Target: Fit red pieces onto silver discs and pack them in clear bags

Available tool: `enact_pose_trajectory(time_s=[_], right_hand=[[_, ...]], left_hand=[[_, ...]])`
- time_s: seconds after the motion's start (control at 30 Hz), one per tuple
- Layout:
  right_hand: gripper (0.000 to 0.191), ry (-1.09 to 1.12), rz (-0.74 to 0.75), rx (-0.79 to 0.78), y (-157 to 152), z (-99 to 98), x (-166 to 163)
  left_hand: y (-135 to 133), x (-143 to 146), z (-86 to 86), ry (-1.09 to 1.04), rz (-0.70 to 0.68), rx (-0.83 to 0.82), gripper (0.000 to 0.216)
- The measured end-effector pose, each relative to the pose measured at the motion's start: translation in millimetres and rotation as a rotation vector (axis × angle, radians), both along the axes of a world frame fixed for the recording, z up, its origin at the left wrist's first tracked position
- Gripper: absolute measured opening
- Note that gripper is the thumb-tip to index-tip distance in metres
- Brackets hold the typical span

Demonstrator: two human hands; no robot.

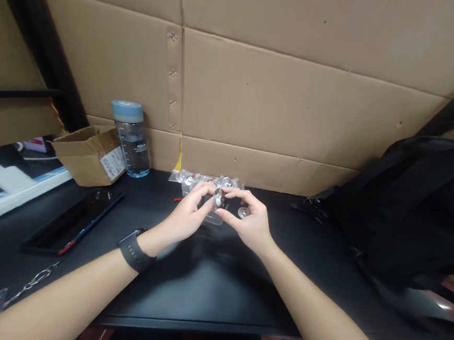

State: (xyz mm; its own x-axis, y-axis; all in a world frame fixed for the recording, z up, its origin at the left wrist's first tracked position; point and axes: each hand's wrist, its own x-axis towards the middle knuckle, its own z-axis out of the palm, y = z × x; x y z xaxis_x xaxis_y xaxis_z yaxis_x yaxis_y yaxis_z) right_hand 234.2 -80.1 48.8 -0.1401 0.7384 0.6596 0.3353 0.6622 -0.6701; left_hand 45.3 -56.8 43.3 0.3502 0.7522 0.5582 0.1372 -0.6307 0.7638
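Observation:
Between my two hands, just above the black table (pixel 217 295), is a shiny round metal disc (pixel 219 198), tilted on its edge. My left hand (pixel 193 209) pinches its left side with thumb and fingers. From the other side, the thumb and fingertips of my right hand (pixel 250 218) grip its right rim. Behind my right fingers lies a second metal disc (pixel 242 212) with a hole in its middle. Several clear plastic bags (pixel 228 182) with small metal parts lie behind my hands. Another clear bag (pixel 214 220) shows partly below the held disc.
At the left stand a blue-lidded water bottle (pixel 134 147) and an open cardboard box (pixel 90 159). Nearer are a black tablet (pixel 69 220), a pen (pixel 92 225) and a chain (pixel 37 278). A white power strip (pixel 21 193) lies far left. A black backpack (pixel 404 215) fills the right side; cardboard (pixel 275 105) walls the back.

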Motion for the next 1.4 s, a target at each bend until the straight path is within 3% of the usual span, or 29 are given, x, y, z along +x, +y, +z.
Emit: enact_pose_trajectory(time_s=[0.2,0.53,0.67,1.13,1.4], right_hand=[[0.030,0.096,-0.004,-0.062,-2.6,-0.8,-5.4],[0.031,0.209,0.068,-0.192,-0.7,-8.9,-10.3],[0.032,0.259,0.091,-0.253,0.0,-11.9,-12.6],[0.030,0.349,0.188,-0.369,2.6,-17.4,-15.6],[0.034,0.225,0.119,-0.337,5.2,-13.5,-10.6]], left_hand=[[-5.6,2.0,5.0,-0.007,0.014,0.021,0.016],[-12.3,-0.3,6.2,0.218,0.342,0.372,0.011],[-12.3,-1.3,6.3,0.303,0.413,0.462,0.010],[-11.2,-5.0,3.9,0.444,0.501,0.556,0.011],[-11.5,-6.4,5.0,0.438,0.518,0.605,0.012]])
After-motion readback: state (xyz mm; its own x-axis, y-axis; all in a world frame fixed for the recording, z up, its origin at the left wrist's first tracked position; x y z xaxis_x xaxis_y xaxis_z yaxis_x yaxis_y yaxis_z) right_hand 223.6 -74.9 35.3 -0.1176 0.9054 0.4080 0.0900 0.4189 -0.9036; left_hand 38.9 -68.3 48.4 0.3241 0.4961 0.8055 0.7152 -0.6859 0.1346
